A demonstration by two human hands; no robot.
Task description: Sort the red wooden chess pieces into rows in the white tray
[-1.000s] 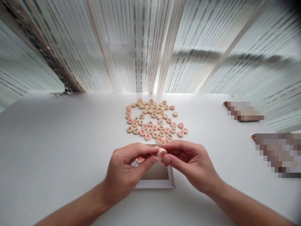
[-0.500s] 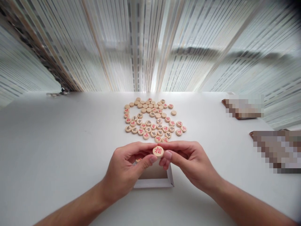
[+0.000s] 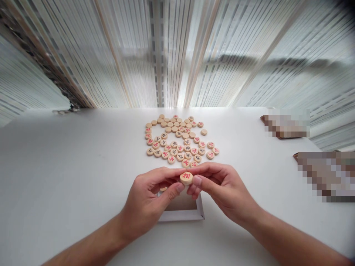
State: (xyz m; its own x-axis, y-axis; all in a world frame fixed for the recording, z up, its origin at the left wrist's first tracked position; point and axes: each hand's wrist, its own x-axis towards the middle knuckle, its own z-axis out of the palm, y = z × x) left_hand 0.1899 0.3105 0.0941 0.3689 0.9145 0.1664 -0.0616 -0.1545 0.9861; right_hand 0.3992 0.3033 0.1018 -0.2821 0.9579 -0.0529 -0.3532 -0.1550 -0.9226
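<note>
My left hand (image 3: pixel 151 194) and my right hand (image 3: pixel 222 188) meet over a shallow white box (image 3: pixel 181 215). Between their fingertips they pinch one round wooden Chinese chess piece (image 3: pixel 186 178) with a red character on its face, which is tilted up toward me. Both hands are closed. Below my left index finger another wooden piece (image 3: pixel 163 188) shows in part; whether it lies in the box or against the fingers I cannot tell. The box's far side is hidden behind the hands.
Beyond the hands, many chess pieces (image 3: pixel 180 156) lie spread on the white table (image 3: pixel 83 166), some marked red or black, others blank side up. Two blurred-out brown-edged objects (image 3: pixel 287 125) lie at the right. Striped curtains (image 3: pixel 172 55) hang behind the table.
The held piece has tipped a little, so its face looks flatter and more of its rim shows. Both hands keep nearly the same place. The whole view has shifted slightly.
</note>
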